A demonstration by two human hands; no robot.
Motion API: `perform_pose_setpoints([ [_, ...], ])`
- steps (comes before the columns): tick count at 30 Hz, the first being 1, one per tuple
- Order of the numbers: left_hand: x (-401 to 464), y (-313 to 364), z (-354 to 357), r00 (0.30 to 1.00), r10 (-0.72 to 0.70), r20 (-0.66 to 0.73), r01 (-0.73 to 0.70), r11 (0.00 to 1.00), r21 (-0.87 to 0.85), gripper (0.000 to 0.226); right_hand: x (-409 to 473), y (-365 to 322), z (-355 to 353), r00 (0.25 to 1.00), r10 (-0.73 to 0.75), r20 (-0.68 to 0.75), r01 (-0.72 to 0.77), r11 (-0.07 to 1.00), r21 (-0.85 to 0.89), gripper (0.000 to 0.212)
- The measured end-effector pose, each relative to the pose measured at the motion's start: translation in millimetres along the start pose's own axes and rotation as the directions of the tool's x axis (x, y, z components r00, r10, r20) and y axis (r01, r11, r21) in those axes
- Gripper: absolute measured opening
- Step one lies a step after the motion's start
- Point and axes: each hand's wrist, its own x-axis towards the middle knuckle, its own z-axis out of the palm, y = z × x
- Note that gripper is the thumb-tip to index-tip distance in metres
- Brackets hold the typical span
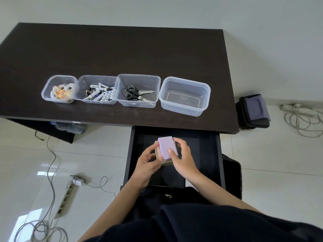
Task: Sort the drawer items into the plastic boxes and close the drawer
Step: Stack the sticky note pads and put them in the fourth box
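Both hands grip one stack of sticky notes (167, 148) above the open drawer (206, 151): left hand (148, 160) curled underneath, right hand (181, 156) closed over its top.

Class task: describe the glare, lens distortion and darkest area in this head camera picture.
Head view: window glare on the glossy floor tiles at lower left; wide-angle lens bows the table edges; the open drawer interior is very dark, details lost; the clear boxes are evenly lit.

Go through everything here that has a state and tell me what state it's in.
drawer: open
tape box: holds tape rolls
battery box: holds batteries
scissors box: holds scissors
rightmost box: empty
stack of pads: held over the drawer
left hand: gripping the stack
right hand: gripping the stack
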Motion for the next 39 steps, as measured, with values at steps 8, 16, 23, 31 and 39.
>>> perform_pose_setpoints([
  [8,0,3,0,0.999,0.042,-0.017,-0.041,0.998,0.046,0.041,-4,0,2,0.997,-0.071,-0.043,0.075,0.99,0.117,0.033],
  [16,2,7,1,1.0,0.021,0.001,-0.021,0.978,0.209,0.023,-3,5,1,0.995,-0.087,-0.045,0.091,0.992,0.09,0.031],
  [23,1,6,3,0.997,0.076,0.016,-0.077,0.935,0.345,0.02,-3,8,1,0.992,-0.123,-0.033,0.124,0.991,0.039,0.03],
  [31,-2,8,3,0.994,0.105,0.039,-0.112,0.908,0.403,0.036,-4,11,0,0.994,-0.106,-0.002,0.106,0.994,0.025,0.034],
  [39,0,0,0,0.99,0.135,-0.031,-0.115,0.926,0.358,0.03,-4,12,-2,0.995,-0.065,0.07,0.065,0.998,0.005,0.033],
])
